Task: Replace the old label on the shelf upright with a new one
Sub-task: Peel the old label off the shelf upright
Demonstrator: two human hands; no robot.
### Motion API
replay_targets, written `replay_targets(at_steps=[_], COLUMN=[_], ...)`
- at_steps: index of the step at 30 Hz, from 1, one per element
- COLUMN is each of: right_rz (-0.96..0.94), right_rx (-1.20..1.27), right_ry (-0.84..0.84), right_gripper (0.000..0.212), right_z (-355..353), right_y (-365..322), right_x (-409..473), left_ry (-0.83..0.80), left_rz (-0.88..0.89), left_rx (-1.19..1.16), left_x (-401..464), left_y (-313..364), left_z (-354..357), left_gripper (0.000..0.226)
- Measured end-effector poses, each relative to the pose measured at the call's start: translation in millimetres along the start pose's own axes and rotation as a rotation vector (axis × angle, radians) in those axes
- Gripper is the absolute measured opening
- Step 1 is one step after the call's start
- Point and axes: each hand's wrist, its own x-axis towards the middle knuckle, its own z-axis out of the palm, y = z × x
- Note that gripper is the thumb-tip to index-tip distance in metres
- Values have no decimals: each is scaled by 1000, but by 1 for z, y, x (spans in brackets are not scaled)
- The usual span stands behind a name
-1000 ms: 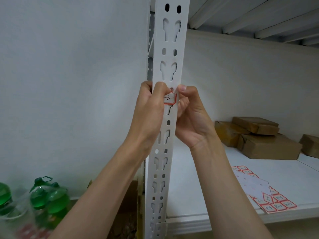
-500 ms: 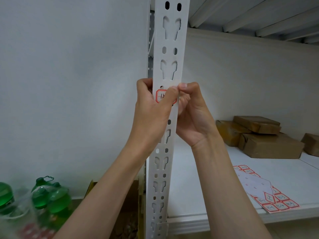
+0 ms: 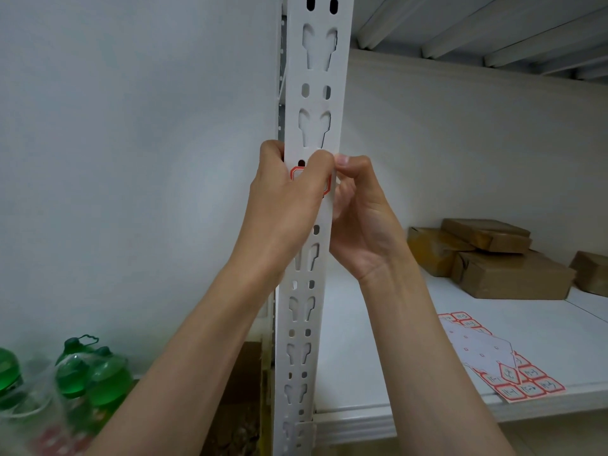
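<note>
The red-bordered label [image 3: 296, 174] lies flat on the front face of the white shelf upright [image 3: 314, 103], just under a pair of oval holes; only its left and right red edges show; the left hand [image 3: 283, 209] wraps the upright from its left edge, thumb pressed across the label, fingers curled behind; the right hand [image 3: 360, 222] sits at the upright's right edge, fingers curled, thumb tip touching the left thumb at the label's upper right; whether it pinches the label I cannot tell; on the shelf board [image 3: 388, 324] a sheet of labels [image 3: 493, 357] lies at the front edge, well apart from the brown parcels [image 3: 500, 258] toward the back; green bottles [image 3: 82, 373] stand lower left, by the wall [image 3: 131, 159]
</note>
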Motion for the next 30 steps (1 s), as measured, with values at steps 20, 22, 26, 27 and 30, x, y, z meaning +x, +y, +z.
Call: replay_targets(at_steps=[20, 22, 26, 27, 30], right_rz=[-466, -601, -713, -724, -768], right_rx=[-633, -800, -1051, -1101, -1281], right_ry=[296, 326, 302, 293, 266], right_gripper=[18, 11, 7, 10, 20], right_z=[-1, 2, 5, 4, 1], right_y=[-15, -14, -12, -14, -20], right_x=[-10, -14, -23, -24, -26], left_ry=[-203, -207, -157, -147, -166], left_rz=[-126, -114, -57, -48, -34], left_rx=[-187, -183, -125, -117, -86], left_x=[0, 1, 1, 1, 2], left_y=[8, 6, 8, 8, 8], left_z=[-23, -25, -24, -24, -25], left_gripper=[47, 43, 28, 30, 48])
